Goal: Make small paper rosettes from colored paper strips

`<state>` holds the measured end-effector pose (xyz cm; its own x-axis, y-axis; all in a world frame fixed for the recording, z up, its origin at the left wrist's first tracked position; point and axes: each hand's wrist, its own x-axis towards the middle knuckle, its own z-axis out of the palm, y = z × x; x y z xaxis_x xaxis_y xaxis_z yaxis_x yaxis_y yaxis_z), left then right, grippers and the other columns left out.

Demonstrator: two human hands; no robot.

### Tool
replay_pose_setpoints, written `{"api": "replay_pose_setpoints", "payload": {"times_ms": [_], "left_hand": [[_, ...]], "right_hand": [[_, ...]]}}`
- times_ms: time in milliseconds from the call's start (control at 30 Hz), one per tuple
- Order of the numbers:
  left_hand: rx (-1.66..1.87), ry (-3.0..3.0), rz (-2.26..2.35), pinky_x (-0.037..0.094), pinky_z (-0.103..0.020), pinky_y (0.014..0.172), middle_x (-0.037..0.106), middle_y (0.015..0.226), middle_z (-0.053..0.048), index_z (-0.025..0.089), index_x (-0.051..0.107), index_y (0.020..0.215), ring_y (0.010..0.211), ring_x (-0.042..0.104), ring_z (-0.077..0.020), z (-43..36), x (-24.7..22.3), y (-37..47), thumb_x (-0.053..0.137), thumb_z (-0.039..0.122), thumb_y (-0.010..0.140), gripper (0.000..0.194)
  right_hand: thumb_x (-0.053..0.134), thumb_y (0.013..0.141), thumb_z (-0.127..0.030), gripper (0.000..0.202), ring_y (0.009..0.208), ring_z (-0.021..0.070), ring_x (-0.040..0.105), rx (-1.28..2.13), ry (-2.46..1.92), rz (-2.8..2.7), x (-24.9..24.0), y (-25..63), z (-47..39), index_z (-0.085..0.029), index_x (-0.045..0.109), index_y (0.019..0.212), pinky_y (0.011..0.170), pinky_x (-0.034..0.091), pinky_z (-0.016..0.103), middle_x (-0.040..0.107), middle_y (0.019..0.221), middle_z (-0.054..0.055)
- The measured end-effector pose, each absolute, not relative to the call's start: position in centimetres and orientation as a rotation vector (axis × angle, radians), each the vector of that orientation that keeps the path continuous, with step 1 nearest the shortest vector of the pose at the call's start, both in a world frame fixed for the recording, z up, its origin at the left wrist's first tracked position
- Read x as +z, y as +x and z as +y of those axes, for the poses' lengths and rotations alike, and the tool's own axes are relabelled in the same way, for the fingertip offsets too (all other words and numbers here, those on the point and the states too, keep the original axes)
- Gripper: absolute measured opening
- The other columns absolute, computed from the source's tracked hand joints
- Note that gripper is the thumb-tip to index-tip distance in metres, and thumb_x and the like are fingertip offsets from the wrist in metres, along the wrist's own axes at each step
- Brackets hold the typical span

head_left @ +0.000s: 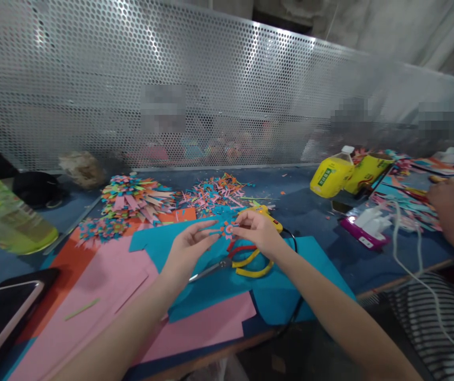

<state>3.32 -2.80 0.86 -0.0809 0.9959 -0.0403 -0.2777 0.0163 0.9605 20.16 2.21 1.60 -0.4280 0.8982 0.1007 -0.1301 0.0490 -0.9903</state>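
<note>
My right hand (259, 231) pinches a small paper flower (227, 229) with an orange and pink centre and blue strips around it. On the flower's other side is my left hand (190, 244), fingers stretched out and apart, tips close to its edge; whether they touch it I cannot tell. Below both hands lie scissors (253, 263) with red and yellow handles, blades pointing left, on blue paper sheets (306, 270). A yellow tool with a black cord, like a glue gun (271, 218), lies partly hidden behind my right hand.
Finished-looking paper flowers (132, 197) are piled at the left, with paper scraps (219, 191) behind my hands. Pink sheets (103, 286), a phone (5, 317) and a green bottle (8, 217) lie left. Rightward are a yellow bottle (328, 174), tissues (365, 230) and another person's hands (449, 196).
</note>
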Motion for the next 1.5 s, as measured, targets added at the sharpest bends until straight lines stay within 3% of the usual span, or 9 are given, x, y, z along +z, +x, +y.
{"api": "replay_pose_setpoints", "payload": {"times_ms": [300, 467, 600, 700, 800, 900, 1000, 1500], "left_hand": [[1.385, 1.036, 1.083, 0.043, -0.020, 0.057, 0.069, 0.077, -0.004, 0.016, 0.062, 0.102, 0.067, 0.061, -0.0125, -2.8, 1.0, 3.3, 0.072, 0.025, 0.060, 0.044], [1.446, 1.083, 1.118, 0.045, -0.024, 0.066, 0.069, 0.093, -0.007, 0.017, 0.059, 0.108, 0.085, 0.060, -0.0172, -2.9, 1.5, 3.3, 0.071, 0.023, 0.059, 0.050], [1.473, 1.080, 1.191, 0.043, -0.023, 0.059, 0.067, 0.087, -0.007, 0.017, 0.062, 0.099, 0.082, 0.060, -0.0182, -2.8, 1.2, 3.0, 0.069, 0.023, 0.059, 0.041], [1.401, 0.917, 1.227, 0.041, -0.021, 0.052, 0.065, 0.087, -0.005, 0.017, 0.063, 0.089, 0.075, 0.060, -0.0162, -2.6, 1.0, 2.9, 0.062, 0.027, 0.064, 0.027], [1.217, 0.673, 1.153, 0.037, -0.021, 0.043, 0.060, 0.078, -0.003, 0.017, 0.062, 0.080, 0.059, 0.055, -0.0130, -2.7, 1.4, 3.0, 0.054, 0.036, 0.068, 0.024], [1.124, 0.648, 1.066, 0.035, -0.020, 0.040, 0.056, 0.070, -0.002, 0.015, 0.060, 0.069, 0.055, 0.051, -0.0117, -3.0, 2.1, 3.3, 0.060, 0.041, 0.064, 0.027], [1.150, 0.708, 1.036, 0.036, -0.019, 0.042, 0.056, 0.068, -0.002, 0.014, 0.060, 0.065, 0.059, 0.051, -0.0117, -3.4, 2.2, 3.5, 0.066, 0.040, 0.060, 0.027], [1.165, 0.928, 1.114, 0.039, -0.019, 0.051, 0.057, 0.066, -0.001, 0.014, 0.064, 0.067, 0.060, 0.049, -0.0091, -3.6, 2.0, 3.5, 0.071, 0.037, 0.059, 0.025]], "right_hand": [[0.073, 0.062, -0.028, 0.030, 0.065, 0.0140, 0.065, 1.455, -0.785, -1.528, 1.6, 20.1, 2.4, -0.017, 0.047, 0.074, 0.060, 0.054, 0.026, 0.065, 0.069, -0.001], [0.072, 0.063, -0.031, 0.030, 0.065, 0.0134, 0.065, 1.457, -0.818, -1.508, 1.5, 20.2, 2.5, -0.017, 0.047, 0.075, 0.060, 0.054, 0.026, 0.064, 0.069, -0.001], [0.070, 0.065, -0.031, 0.029, 0.074, 0.0161, 0.065, 1.412, -0.822, -1.533, 1.5, 20.1, 2.4, -0.018, 0.046, 0.075, 0.061, 0.054, 0.027, 0.063, 0.072, 0.000], [0.065, 0.070, -0.030, 0.023, 0.077, 0.0167, 0.063, 1.127, -0.781, -1.649, 1.7, 20.3, 2.1, -0.019, 0.046, 0.077, 0.060, 0.053, 0.028, 0.060, 0.077, 0.001], [0.057, 0.077, -0.020, 0.009, 0.086, 0.0159, 0.059, 0.489, -0.581, -1.953, 2.2, 21.0, 1.7, -0.019, 0.050, 0.082, 0.074, 0.051, 0.032, 0.059, 0.086, 0.003], [0.051, 0.080, -0.010, 0.012, 0.093, 0.0159, 0.055, -0.146, -0.286, -2.218, 2.7, 21.7, 1.4, -0.020, 0.051, 0.088, 0.084, 0.048, 0.035, 0.060, 0.093, 0.005], [0.048, 0.081, -0.009, 0.013, 0.093, 0.0158, 0.055, -0.484, -0.134, -2.271, 3.2, 22.1, 1.1, -0.018, 0.051, 0.090, 0.084, 0.049, 0.033, 0.060, 0.094, 0.007], [0.051, 0.079, -0.008, 0.009, 0.088, 0.0148, 0.058, -0.705, -0.014, -2.236, 4.0, 21.6, 0.3, -0.015, 0.053, 0.084, 0.080, 0.053, 0.028, 0.062, 0.088, 0.005]]}}
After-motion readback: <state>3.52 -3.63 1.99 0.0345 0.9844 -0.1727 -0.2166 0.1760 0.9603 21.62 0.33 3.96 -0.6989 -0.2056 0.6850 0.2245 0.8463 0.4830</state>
